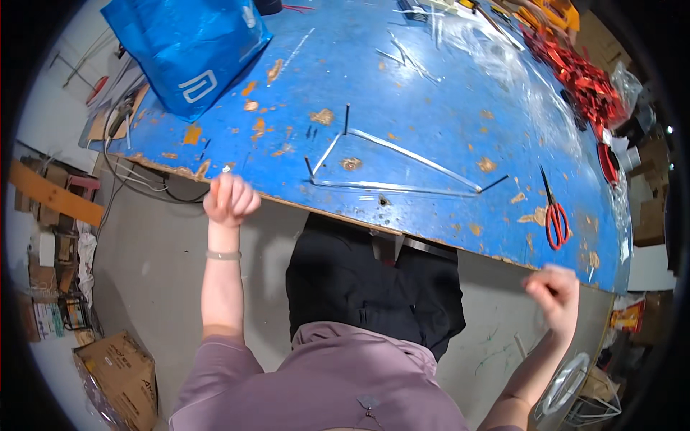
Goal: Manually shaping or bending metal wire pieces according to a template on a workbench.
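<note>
My left hand (231,200) is closed, fingers curled, just off the front edge of the table at the left. A tiny pale spot shows by its fingertips; I cannot tell whether the hand holds it. Slightly blurred, my right hand (557,296) is also curled closed off the table's edge at the right. What it holds, if anything, is hidden. Between them on the table, a silvery strip (410,156) runs in a triangle around three dark pegs: one peg (347,119) at the back, another peg (309,167) at the left, a third peg (494,182) at the right. Red-handled scissors (555,224) lie nearest my right hand.
A blue bag (187,54) stands on the worn blue table (431,108) at the back left. Loose silvery strips (408,61) lie far back. Red material (582,79) and clear plastic (496,68) cover the far right, near another person's orange sleeve (557,13).
</note>
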`<state>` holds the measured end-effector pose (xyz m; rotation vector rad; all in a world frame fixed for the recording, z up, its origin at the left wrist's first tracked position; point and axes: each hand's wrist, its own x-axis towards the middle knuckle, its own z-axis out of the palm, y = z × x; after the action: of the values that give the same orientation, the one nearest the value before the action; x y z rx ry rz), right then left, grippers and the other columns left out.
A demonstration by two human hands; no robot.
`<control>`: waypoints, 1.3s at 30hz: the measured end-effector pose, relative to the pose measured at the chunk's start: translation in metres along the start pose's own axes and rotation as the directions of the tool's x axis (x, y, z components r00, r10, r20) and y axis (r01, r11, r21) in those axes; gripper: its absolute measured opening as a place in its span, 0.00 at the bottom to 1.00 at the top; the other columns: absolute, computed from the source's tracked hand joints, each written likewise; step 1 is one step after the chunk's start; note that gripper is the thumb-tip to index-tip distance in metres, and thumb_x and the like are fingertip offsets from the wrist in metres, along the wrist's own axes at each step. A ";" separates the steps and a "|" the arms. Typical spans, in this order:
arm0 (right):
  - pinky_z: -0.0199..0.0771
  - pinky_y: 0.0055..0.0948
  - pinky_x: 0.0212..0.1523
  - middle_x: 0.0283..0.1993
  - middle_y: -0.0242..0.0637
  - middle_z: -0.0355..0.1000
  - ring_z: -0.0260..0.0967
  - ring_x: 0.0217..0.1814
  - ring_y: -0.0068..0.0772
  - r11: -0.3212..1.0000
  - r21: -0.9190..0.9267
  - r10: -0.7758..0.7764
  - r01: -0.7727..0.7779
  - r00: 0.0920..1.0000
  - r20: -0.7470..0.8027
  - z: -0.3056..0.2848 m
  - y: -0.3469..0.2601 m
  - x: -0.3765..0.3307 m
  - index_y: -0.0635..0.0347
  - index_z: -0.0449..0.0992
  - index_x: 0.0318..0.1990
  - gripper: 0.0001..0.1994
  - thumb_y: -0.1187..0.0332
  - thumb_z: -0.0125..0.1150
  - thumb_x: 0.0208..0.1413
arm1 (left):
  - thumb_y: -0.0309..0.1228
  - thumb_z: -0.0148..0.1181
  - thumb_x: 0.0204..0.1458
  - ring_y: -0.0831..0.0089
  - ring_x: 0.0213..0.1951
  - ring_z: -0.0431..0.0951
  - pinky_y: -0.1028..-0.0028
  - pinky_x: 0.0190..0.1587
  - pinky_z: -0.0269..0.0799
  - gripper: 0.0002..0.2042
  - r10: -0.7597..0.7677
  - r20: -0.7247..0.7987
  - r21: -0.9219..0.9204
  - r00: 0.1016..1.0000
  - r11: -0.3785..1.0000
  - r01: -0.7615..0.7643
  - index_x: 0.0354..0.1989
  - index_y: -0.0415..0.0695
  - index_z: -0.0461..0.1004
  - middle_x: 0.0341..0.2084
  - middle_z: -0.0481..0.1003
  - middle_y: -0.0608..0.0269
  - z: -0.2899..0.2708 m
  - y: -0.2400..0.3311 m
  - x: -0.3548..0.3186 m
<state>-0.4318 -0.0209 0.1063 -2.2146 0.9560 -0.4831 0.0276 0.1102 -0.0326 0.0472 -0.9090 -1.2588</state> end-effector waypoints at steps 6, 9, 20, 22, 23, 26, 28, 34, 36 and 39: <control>0.53 0.18 0.20 0.17 0.27 0.63 0.53 0.21 0.13 0.994 -0.031 0.099 -0.108 0.975 -0.199 -0.014 0.031 0.090 0.65 0.73 0.24 0.10 0.66 0.58 0.47 | 0.38 0.40 0.57 0.84 0.12 0.51 0.83 0.16 0.48 0.15 -0.200 -0.475 0.034 0.857 0.969 0.245 0.22 0.43 0.64 0.08 0.50 0.74 -0.033 0.027 0.069; 0.51 0.16 0.21 0.18 0.25 0.62 0.52 0.21 0.13 0.989 -0.004 0.138 -0.146 0.941 -0.310 -0.021 0.070 0.128 0.67 0.72 0.25 0.11 0.65 0.57 0.49 | 0.39 0.44 0.55 0.85 0.13 0.54 0.82 0.16 0.49 0.14 -0.260 -0.640 0.180 0.723 0.864 0.470 0.27 0.42 0.67 0.08 0.53 0.73 -0.043 0.013 0.106; 0.49 0.21 0.18 0.13 0.25 0.57 0.49 0.18 0.15 0.766 -0.292 0.392 -0.572 0.777 -0.493 -0.064 0.178 0.015 0.68 0.69 0.17 0.17 0.62 0.59 0.47 | 0.35 0.49 0.52 0.79 0.26 0.73 0.76 0.29 0.67 0.12 -0.415 -0.183 0.770 0.891 -0.624 -0.133 0.42 0.45 0.72 0.22 0.74 0.63 -0.037 -0.041 0.135; 0.49 0.19 0.18 0.14 0.24 0.58 0.50 0.18 0.14 0.726 -0.236 0.467 -0.645 0.716 -0.519 -0.063 0.178 -0.037 0.67 0.70 0.18 0.15 0.63 0.59 0.48 | 0.34 0.50 0.51 0.80 0.28 0.73 0.77 0.28 0.67 0.12 -0.451 -0.118 0.891 0.885 -0.442 -0.106 0.42 0.45 0.72 0.27 0.74 0.62 -0.032 -0.034 0.144; 0.49 0.19 0.19 0.14 0.23 0.58 0.50 0.19 0.14 0.709 -0.181 0.513 -0.681 0.675 -0.531 -0.062 0.175 -0.066 0.66 0.69 0.18 0.15 0.63 0.59 0.47 | 0.34 0.50 0.51 0.81 0.28 0.73 0.77 0.28 0.67 0.12 -0.467 -0.078 0.937 0.881 -0.335 -0.095 0.42 0.44 0.72 0.29 0.75 0.62 -0.025 -0.027 0.148; 0.50 0.18 0.20 0.15 0.22 0.57 0.51 0.20 0.14 0.699 -0.054 0.567 -0.713 0.600 -0.564 -0.042 0.155 -0.158 0.64 0.68 0.17 0.14 0.65 0.59 0.47 | 0.30 0.51 0.51 0.82 0.24 0.70 0.81 0.24 0.64 0.11 -0.240 -0.193 0.969 0.951 -0.199 0.146 0.41 0.41 0.72 0.26 0.75 0.64 0.012 -0.011 0.160; 0.47 0.21 0.20 0.14 0.24 0.54 0.48 0.20 0.16 0.642 -0.003 0.589 -0.766 0.496 -0.638 -0.011 0.135 -0.214 0.65 0.67 0.16 0.14 0.66 0.59 0.46 | 0.28 0.51 0.50 0.82 0.21 0.68 0.82 0.22 0.61 0.11 -0.115 -0.206 0.963 0.972 -0.198 0.181 0.41 0.39 0.72 0.25 0.75 0.64 0.051 -0.001 0.154; 0.47 0.21 0.18 0.13 0.25 0.57 0.50 0.17 0.16 0.380 0.165 0.898 -0.910 0.319 -0.302 0.035 0.021 -0.319 0.66 0.69 0.16 0.11 0.69 0.58 0.44 | 0.41 0.54 0.46 0.64 0.28 0.71 0.70 0.27 0.68 0.11 -0.473 0.388 0.897 0.791 0.390 -0.207 0.32 0.47 0.73 0.24 0.70 0.62 0.172 -0.161 0.121; 0.49 0.22 0.17 0.11 0.27 0.57 0.51 0.16 0.18 0.451 0.176 0.868 -0.875 0.385 -0.313 0.046 -0.006 -0.325 0.67 0.69 0.16 0.11 0.69 0.60 0.42 | 0.45 0.50 0.47 0.59 0.34 0.70 0.66 0.33 0.68 0.19 -0.507 0.482 0.797 0.714 0.592 -0.118 0.33 0.37 0.68 0.27 0.69 0.54 0.228 -0.246 0.091; 0.47 0.21 0.18 0.13 0.26 0.58 0.51 0.17 0.17 0.582 0.397 0.805 -0.710 0.435 -0.403 0.056 -0.039 -0.319 0.66 0.70 0.17 0.11 0.68 0.60 0.42 | 0.47 0.48 0.48 0.63 0.35 0.70 0.67 0.36 0.68 0.25 -0.722 0.466 0.788 0.512 0.602 0.132 0.38 0.33 0.65 0.31 0.70 0.51 0.321 -0.315 0.014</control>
<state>-0.5925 0.2612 0.0723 -1.2276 2.0103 -0.7255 -0.4174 0.1265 0.0314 0.3997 -2.2423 -1.3864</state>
